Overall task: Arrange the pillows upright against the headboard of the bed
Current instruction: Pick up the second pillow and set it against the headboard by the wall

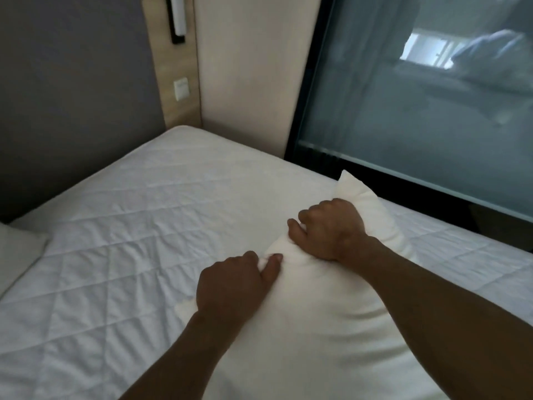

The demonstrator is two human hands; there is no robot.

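A white pillow (311, 319) lies in front of me on the quilted white mattress (138, 226), one corner pointing up toward the glass wall. My left hand (233, 284) pinches the pillow's upper edge between thumb and fingers. My right hand (328, 229) grips the same edge a little farther along, fingers curled into the fabric. A second pillow (17, 252) shows partly at the left edge, beside the grey padded headboard (72, 96).
A dark-framed glass partition (418, 111) runs along the bed's far right side. A beige wall panel (253, 67) fills the corner, with a wooden strip carrying a light switch (181, 88) and a wall lamp (177, 18).
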